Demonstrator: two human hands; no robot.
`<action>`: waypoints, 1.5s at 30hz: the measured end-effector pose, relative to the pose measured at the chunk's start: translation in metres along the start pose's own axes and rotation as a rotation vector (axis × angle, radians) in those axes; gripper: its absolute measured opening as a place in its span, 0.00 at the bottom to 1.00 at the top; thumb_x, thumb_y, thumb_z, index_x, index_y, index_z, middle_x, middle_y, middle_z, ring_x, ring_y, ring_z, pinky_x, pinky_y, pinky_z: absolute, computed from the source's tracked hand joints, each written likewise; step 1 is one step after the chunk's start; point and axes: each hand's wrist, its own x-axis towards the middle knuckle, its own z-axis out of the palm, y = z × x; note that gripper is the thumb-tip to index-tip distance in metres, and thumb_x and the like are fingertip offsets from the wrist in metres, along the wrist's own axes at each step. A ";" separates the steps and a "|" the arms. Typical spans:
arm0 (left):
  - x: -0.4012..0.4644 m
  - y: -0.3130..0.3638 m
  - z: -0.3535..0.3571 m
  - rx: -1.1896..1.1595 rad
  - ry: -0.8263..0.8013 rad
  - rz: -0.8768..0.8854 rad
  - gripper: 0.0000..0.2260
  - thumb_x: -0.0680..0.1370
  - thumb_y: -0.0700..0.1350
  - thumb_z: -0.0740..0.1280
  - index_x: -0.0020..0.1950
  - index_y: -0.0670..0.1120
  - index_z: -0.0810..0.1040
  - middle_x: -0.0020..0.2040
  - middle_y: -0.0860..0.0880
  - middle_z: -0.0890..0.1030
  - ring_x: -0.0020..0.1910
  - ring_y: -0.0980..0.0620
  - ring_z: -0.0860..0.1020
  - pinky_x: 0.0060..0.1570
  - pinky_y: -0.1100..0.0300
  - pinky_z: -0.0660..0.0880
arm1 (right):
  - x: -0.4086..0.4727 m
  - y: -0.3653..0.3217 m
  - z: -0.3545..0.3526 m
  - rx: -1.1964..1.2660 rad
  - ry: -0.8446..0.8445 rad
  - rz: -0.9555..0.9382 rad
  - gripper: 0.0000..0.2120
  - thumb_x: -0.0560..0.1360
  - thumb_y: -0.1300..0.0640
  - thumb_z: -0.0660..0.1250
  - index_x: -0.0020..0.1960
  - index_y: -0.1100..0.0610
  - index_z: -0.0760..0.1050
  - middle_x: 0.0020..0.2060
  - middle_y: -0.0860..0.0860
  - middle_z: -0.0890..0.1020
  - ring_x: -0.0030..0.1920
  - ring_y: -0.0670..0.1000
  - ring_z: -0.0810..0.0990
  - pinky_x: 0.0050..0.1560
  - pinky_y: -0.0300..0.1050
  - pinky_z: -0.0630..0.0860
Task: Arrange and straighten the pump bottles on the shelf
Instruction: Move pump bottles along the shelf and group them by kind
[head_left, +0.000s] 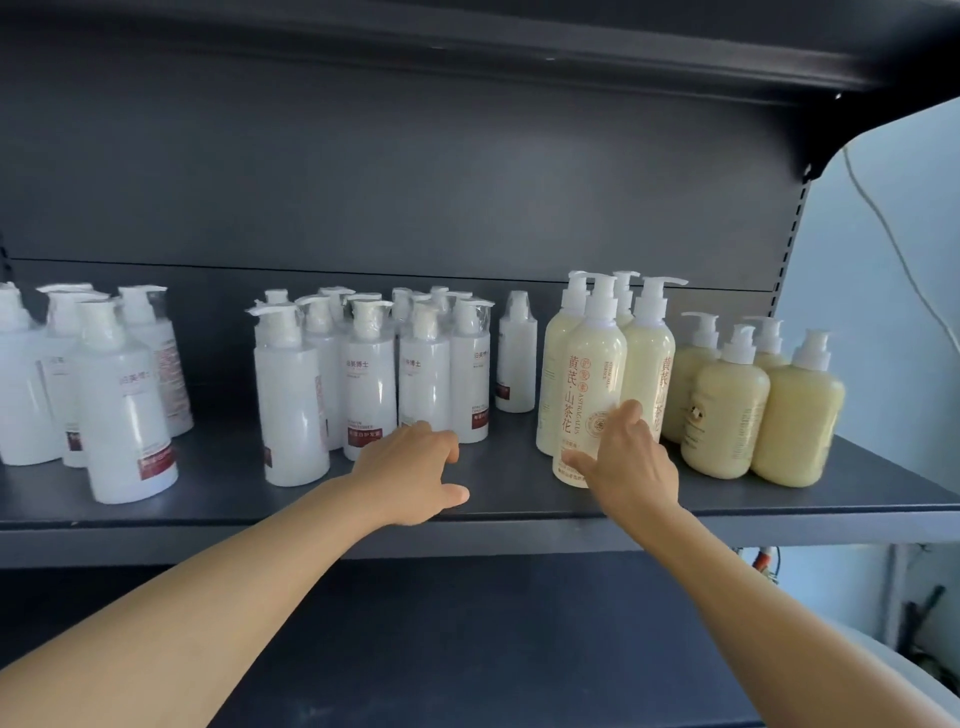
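White pump bottles (358, 379) stand crowded just beyond the left hand (415, 467), which is loosely spread and holds nothing; a careless nudge could topple several. The right hand (628, 462) touches a tall cream bottle (592, 384) with relaxed fingers. Contents appear opaque; fill levels unclear.
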 end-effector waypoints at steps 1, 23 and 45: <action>-0.001 -0.002 -0.001 -0.009 0.010 -0.007 0.19 0.77 0.55 0.63 0.66 0.50 0.69 0.64 0.50 0.70 0.60 0.50 0.70 0.53 0.56 0.70 | 0.000 0.000 -0.001 -0.022 -0.009 0.001 0.25 0.72 0.46 0.70 0.56 0.59 0.61 0.51 0.54 0.77 0.47 0.58 0.78 0.37 0.47 0.69; -0.031 -0.096 -0.010 -0.181 0.566 -0.485 0.41 0.70 0.48 0.74 0.73 0.47 0.50 0.68 0.44 0.60 0.66 0.45 0.65 0.53 0.50 0.72 | 0.031 -0.105 0.034 0.384 -0.350 -0.356 0.60 0.64 0.49 0.78 0.75 0.51 0.33 0.70 0.58 0.56 0.69 0.61 0.64 0.67 0.56 0.68; 0.009 -0.156 -0.004 -0.506 0.466 -0.228 0.40 0.68 0.44 0.75 0.67 0.50 0.49 0.53 0.52 0.71 0.47 0.51 0.74 0.42 0.56 0.75 | 0.056 -0.137 0.078 0.485 -0.358 -0.148 0.69 0.55 0.50 0.82 0.74 0.45 0.31 0.74 0.51 0.55 0.74 0.55 0.57 0.73 0.57 0.58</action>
